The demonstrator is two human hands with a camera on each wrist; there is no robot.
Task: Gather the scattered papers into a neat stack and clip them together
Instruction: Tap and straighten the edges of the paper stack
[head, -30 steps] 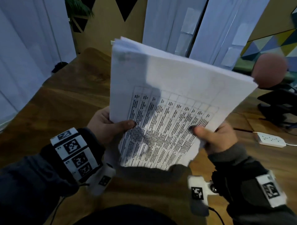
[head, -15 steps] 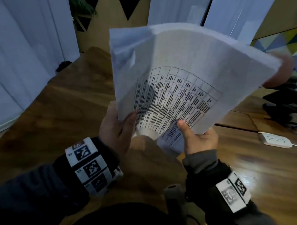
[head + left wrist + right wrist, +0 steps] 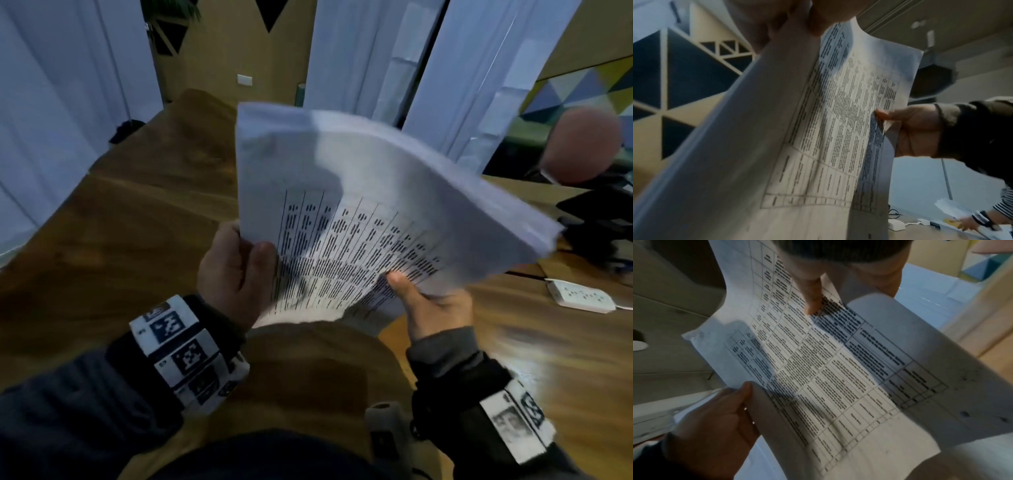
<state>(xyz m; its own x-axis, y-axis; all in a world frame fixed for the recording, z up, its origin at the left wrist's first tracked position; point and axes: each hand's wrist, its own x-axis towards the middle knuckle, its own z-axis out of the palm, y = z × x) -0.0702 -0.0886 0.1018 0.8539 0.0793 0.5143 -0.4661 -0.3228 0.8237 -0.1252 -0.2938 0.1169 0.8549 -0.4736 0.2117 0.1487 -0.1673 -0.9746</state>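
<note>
left hand (image 3: 236, 270) and right hand (image 3: 435, 308) each pinch the papers (image 3: 359, 212) at 7 and 5 o'clock, held above the table (image 3: 120, 240). gathering appears done; edges uneven, no clip visible, clipping outstanding.

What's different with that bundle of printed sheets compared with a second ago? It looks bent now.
The stack of white printed papers went from nearly flat to bowed, its lower edge curling as the two hands drew closer together. The left hand climbed along the left edge; the right hand turned so its thumb presses up into the sheets. Unchanged: both hands grip the stack above the brown wooden table, and the white power strip lies where it was.
</note>
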